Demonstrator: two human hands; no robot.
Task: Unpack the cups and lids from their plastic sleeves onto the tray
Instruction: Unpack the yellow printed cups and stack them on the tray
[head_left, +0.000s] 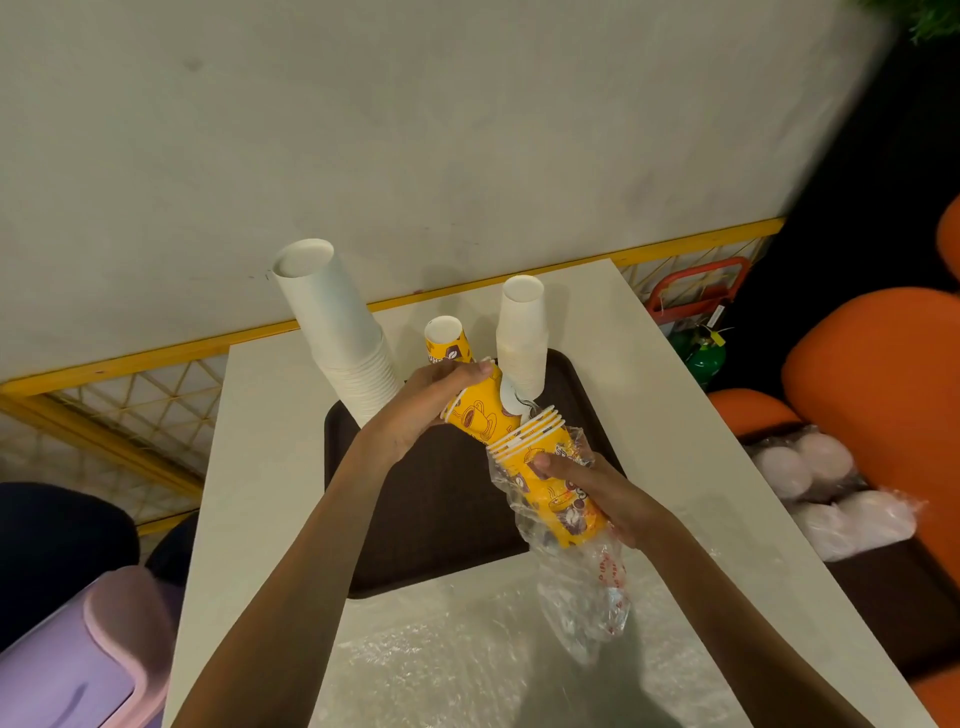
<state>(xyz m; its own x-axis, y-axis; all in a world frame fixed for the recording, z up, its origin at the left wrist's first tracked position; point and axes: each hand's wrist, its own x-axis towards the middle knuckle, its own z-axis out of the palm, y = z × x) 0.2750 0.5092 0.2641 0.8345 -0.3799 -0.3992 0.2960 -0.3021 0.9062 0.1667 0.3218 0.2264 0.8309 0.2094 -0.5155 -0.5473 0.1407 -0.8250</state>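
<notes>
- The left hand (426, 410) grips a yellow printed paper cup (475, 413), with the fingers curled over its upper side and the thumb beneath.
- The cup is tilted. Its narrow end meets the open mouth of the yellow cup stack (545, 467).
- The right hand (602, 496) grips this stack through the clear plastic sleeve (587, 592), with the thumb lying across the front. The sleeve is bunched around the lower cups and hangs loose below the hand.
- Both hands are above the dark brown tray (415, 519), with the left hand further from the person than the right.
- Beyond the left hand, three items stand base-up on the tray: a tall white cup stack (337, 332), a single yellow cup (448, 340) and a shorter white cup stack (522, 332). The tall stack leans to the left.
- To the right of the right hand, off the table, sleeved white lids (831, 499) lie on a dark surface.
- The tray is on a white table (260, 467). A clear plastic sheet (467, 649) covers the near end of the table, between the forearms.
- A pale wall (415, 130) with a yellow rail (156, 358) stands behind the table. Orange seats (872, 374) are on the right and a lilac bin (78, 654) is at lower left.
- Both forearms are bare and reach forward, converging on the cups.
</notes>
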